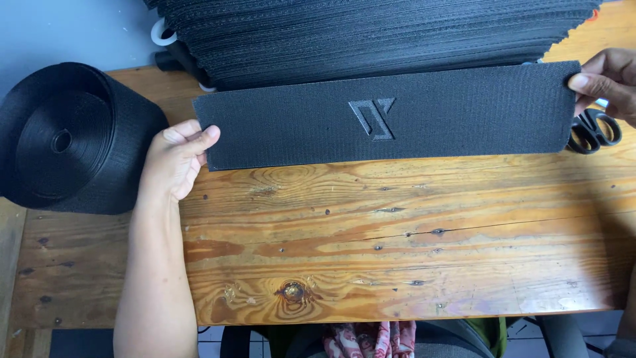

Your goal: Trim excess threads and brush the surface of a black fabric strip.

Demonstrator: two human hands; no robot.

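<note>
A long black fabric strip (450,116) with a raised angular emblem (373,118) in its middle is held flat just above a wooden table (397,225). My left hand (175,159) pinches the strip's left end, thumb on top. My right hand (606,79) grips its right end at the frame's edge. The strip is stretched level between both hands.
A tall stack of similar black strips (371,33) lies behind the held one. A big roll of black webbing (66,139) sits at the left. Black scissors (595,129) lie at the right under my right hand. A white ring (159,33) shows behind the stack.
</note>
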